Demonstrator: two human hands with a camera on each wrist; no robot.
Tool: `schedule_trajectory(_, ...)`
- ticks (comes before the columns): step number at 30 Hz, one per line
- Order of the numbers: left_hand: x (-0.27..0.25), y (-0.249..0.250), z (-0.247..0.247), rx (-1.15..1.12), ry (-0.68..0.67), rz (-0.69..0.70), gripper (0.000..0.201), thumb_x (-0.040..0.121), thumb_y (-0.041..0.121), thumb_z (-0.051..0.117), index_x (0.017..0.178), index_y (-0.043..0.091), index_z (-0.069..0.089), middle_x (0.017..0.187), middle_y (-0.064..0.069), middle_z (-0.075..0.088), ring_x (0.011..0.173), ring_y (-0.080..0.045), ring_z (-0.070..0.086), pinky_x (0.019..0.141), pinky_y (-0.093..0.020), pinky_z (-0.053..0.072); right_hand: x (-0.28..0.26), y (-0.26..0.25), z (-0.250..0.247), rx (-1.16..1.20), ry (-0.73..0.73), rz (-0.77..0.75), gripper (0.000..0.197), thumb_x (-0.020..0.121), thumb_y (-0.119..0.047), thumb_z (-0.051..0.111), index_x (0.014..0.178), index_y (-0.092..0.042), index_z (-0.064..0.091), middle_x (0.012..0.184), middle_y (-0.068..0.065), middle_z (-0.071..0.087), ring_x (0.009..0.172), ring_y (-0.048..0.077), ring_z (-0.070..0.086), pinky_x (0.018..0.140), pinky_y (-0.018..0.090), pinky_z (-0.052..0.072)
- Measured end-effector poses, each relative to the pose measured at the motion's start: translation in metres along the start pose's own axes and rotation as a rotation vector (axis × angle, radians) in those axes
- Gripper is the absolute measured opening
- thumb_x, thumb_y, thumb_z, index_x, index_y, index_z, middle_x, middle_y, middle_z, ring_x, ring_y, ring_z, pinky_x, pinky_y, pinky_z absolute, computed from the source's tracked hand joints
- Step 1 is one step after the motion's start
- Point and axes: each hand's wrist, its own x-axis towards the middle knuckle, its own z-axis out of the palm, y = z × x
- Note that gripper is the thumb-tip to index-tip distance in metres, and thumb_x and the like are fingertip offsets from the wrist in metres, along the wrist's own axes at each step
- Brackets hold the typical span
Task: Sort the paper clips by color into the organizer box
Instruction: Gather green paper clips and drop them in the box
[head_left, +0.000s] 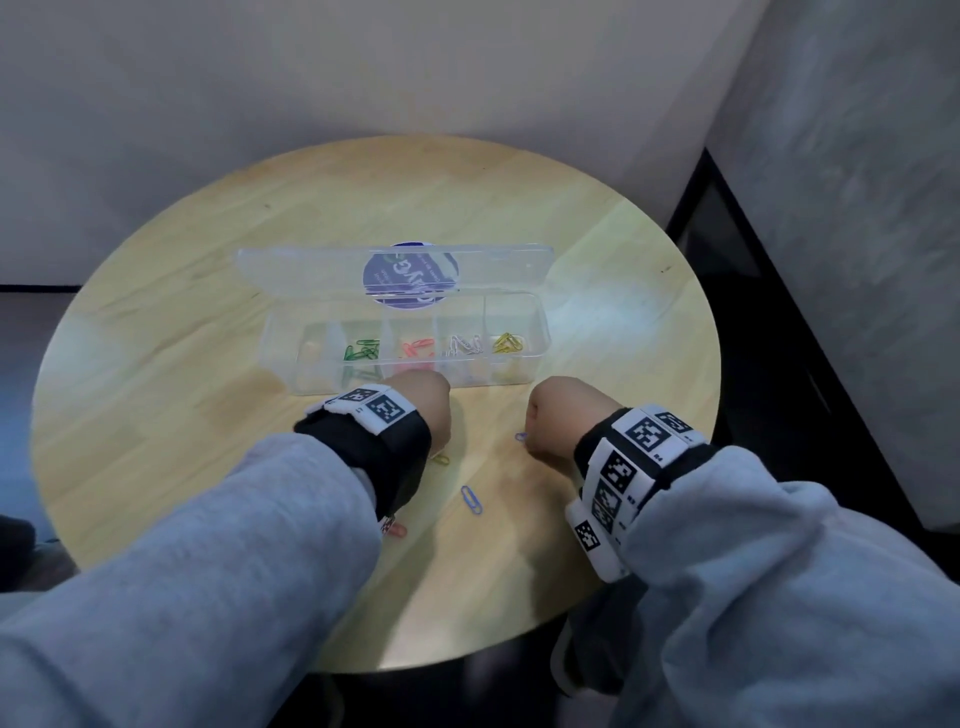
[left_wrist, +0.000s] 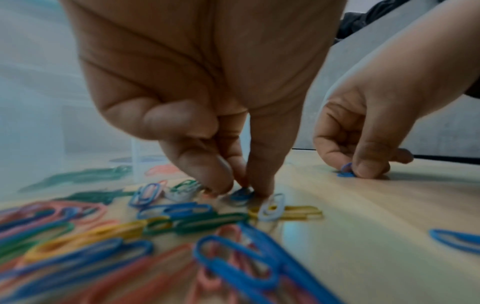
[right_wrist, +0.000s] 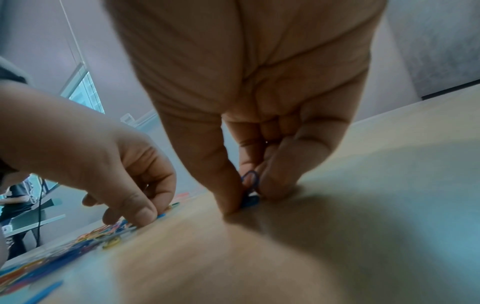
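Two hands work the pick-up step at once, the right hand (right_wrist: 249, 144) pinching a blue paper clip (right_wrist: 250, 185) off the counter (head_left: 208, 291) and the left hand (left_wrist: 207, 115) nipping another blue one (left_wrist: 241, 194) (blurred), each next needing the organizer box (head_left: 405, 332)'s empty far-left compartment, probably.

Soft, dim indoor light; glare patches on the table (head_left: 597, 312); wrist views blurred, with wide-angle edge distortion and nearest objects defocused.
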Motion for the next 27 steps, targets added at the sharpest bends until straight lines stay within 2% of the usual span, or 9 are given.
schedule_trajectory(2, -0.004, 0.001, -0.001, 0.016, 0.002, 0.006, 0.025, 0.082, 0.022, 0.061, 0.105, 0.013, 0.067, 0.103, -0.002, 0.064, 0.098, -0.022, 0.061, 0.084, -0.03, 0.048, -0.002, -0.001, 0.0, -0.007, -0.023, 0.003, 0.031, 0.088, -0.029, 0.056, 0.063, -0.015, 0.043, 0.066, 0.0, 0.043, 0.077, 0.023, 0.046, 0.07, 0.027, 0.038)
schedule_trajectory(6, -0.009, -0.001, -0.001, 0.011, 0.018, 0.053, 0.027, 0.086, 0.021, 0.057, 0.109, 0.01, 0.066, 0.101, -0.004, 0.063, 0.087, -0.018, 0.054, 0.072, -0.025, 0.039, -0.007, -0.002, -0.001, -0.003, -0.033, -0.016, 0.021, 0.085, -0.027, 0.058, 0.07, -0.015, 0.051, 0.071, 0.0, 0.05, 0.075, 0.022, 0.051, 0.068, 0.026, 0.042)
schedule_trajectory(8, -0.013, -0.002, -0.001, -0.058, 0.053, 0.077, 0.023, 0.083, 0.016, 0.056, 0.101, 0.008, 0.068, 0.102, -0.007, 0.068, 0.083, -0.02, 0.055, 0.067, -0.025, 0.04, -0.009, -0.001, -0.001, -0.004, -0.027, -0.032, 0.016, 0.083, -0.025, 0.059, 0.071, -0.015, 0.054, 0.072, 0.001, 0.054, 0.072, 0.021, 0.053, 0.064, 0.025, 0.043)
schedule_trajectory(11, -0.022, -0.003, -0.005, -0.247, 0.097, 0.136, 0.006, 0.077, 0.014, 0.055, 0.076, 0.014, 0.06, 0.081, -0.003, 0.065, 0.074, -0.021, 0.058, 0.06, -0.023, 0.043, -0.011, 0.001, -0.006, 0.036, -0.017, -0.032, 0.013, 0.077, -0.017, 0.061, 0.066, -0.013, 0.055, 0.069, 0.002, 0.057, 0.064, 0.02, 0.054, 0.053, 0.021, 0.041)
schedule_trajectory(13, -0.027, -0.004, -0.006, -0.515, 0.049, 0.162, 0.013, 0.076, 0.01, 0.055, 0.067, 0.016, 0.05, 0.068, -0.003, 0.062, 0.073, -0.025, 0.067, 0.068, -0.031, 0.056, -0.016, 0.003, -0.013, 0.084, -0.051, -0.043, 0.009, 0.075, -0.013, 0.062, 0.067, -0.01, 0.058, 0.069, 0.005, 0.059, 0.063, 0.021, 0.054, 0.055, 0.021, 0.042)
schedule_trajectory(16, -0.031, -0.005, -0.007, -0.758, -0.006, 0.19, 0.021, 0.078, 0.001, 0.054, 0.065, 0.014, 0.044, 0.063, -0.009, 0.06, 0.067, -0.028, 0.066, 0.074, -0.039, 0.059, -0.026, 0.007, -0.027, 0.275, -0.096, -0.1, 0.01, 0.084, -0.015, 0.061, 0.075, -0.011, 0.061, 0.072, 0.005, 0.063, 0.064, 0.019, 0.057, 0.07, 0.028, 0.052)
schedule_trajectory(22, -0.033, -0.006, -0.008, -0.954, -0.099, 0.215, 0.024, 0.082, -0.008, 0.044, 0.073, 0.014, 0.041, 0.063, -0.009, 0.057, 0.045, -0.015, 0.053, 0.043, -0.018, 0.042, -0.032, 0.018, -0.029, 0.692, -0.147, -0.167, 0.014, 0.084, 0.003, 0.058, 0.089, -0.01, 0.059, 0.065, 0.007, 0.059, 0.055, 0.016, 0.059, 0.062, 0.024, 0.055)
schedule_trajectory(24, -0.035, -0.005, -0.007, -0.856, -0.107, 0.242, 0.019, 0.077, 0.0, 0.052, 0.076, 0.018, 0.045, 0.063, -0.002, 0.055, 0.048, -0.011, 0.049, 0.046, -0.018, 0.038, -0.033, 0.022, -0.032, 0.781, -0.153, -0.169, 0.018, 0.086, 0.004, 0.052, 0.096, -0.008, 0.061, 0.064, 0.007, 0.056, 0.057, 0.017, 0.057, 0.063, 0.023, 0.056)
schedule_trajectory(27, -0.042, -0.003, -0.004, -0.355, -0.101, 0.317, 0.015, 0.074, 0.015, 0.061, 0.08, 0.027, 0.056, 0.065, 0.01, 0.049, 0.055, -0.008, 0.046, 0.054, -0.021, 0.038, -0.036, 0.025, -0.041, 0.98, -0.169, -0.129, 0.021, 0.09, 0.005, 0.041, 0.082, -0.003, 0.059, 0.063, 0.007, 0.047, 0.054, 0.016, 0.048, 0.05, 0.018, 0.05)
